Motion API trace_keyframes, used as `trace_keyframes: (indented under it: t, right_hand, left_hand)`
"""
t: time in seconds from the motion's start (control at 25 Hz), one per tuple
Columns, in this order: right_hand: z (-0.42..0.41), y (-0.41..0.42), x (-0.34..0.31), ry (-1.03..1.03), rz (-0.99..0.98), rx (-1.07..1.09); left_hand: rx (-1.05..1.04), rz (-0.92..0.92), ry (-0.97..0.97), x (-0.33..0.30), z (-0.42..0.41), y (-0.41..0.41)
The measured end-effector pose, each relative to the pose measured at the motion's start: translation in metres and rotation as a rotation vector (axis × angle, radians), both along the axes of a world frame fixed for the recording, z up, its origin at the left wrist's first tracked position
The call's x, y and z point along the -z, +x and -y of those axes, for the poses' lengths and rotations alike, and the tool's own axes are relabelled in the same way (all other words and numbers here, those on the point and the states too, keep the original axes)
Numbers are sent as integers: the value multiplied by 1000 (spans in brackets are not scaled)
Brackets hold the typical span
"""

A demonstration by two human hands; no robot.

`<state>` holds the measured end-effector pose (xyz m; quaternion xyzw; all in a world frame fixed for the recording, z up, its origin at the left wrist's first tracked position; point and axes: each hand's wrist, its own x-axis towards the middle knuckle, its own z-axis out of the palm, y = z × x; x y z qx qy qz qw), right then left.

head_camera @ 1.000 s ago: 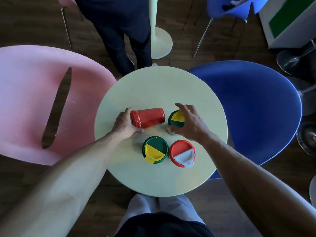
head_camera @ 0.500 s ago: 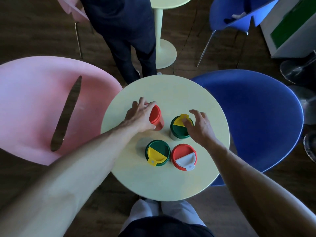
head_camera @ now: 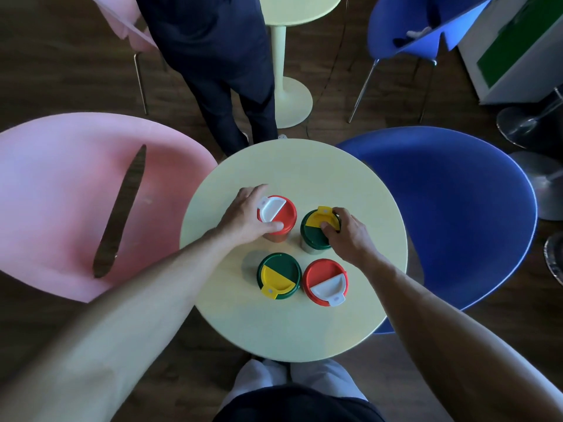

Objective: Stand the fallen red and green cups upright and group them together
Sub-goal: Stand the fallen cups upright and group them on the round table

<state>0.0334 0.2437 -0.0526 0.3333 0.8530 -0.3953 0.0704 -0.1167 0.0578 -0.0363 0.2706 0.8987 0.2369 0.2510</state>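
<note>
Several lidded cups stand upright on the round pale-yellow table (head_camera: 304, 166). My left hand (head_camera: 243, 217) grips the far red cup (head_camera: 281, 213), whose lid has a white flap. My right hand (head_camera: 347, 236) holds the far green cup (head_camera: 313, 231) by its yellow-flapped lid. In front of them stand a second green cup (head_camera: 278, 275) and a second red cup (head_camera: 324, 281), side by side and untouched. The four form a loose square near the table's middle.
A pink chair (head_camera: 61, 202) sits left of the table and a blue chair (head_camera: 457, 208) right of it. A person in dark trousers (head_camera: 225, 86) stands at the far edge. Another table's pedestal (head_camera: 289, 99) is behind.
My left hand has tipped the red cup from lying on its side to upright. My right hand has settled onto the green cup's lid. The camera view has shifted down slightly.
</note>
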Motion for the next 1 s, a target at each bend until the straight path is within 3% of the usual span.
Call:
trace_keyframes:
  t: [0.2,0.36,0.76,1.0]
  right_hand:
    - [2,2,0,-66,-24,24]
    - [1,0,-2,-152,-2,106]
    - [-3,2,3,-207,-48,134]
    - [-5,6,6,-208,-84,139]
  left_hand:
    - [-463,336,161,19,-9,22]
    - [-624,380,224,26,-18,26]
    - [-331,422,138,20,1,20]
    - [-325,387,139,21,5,26]
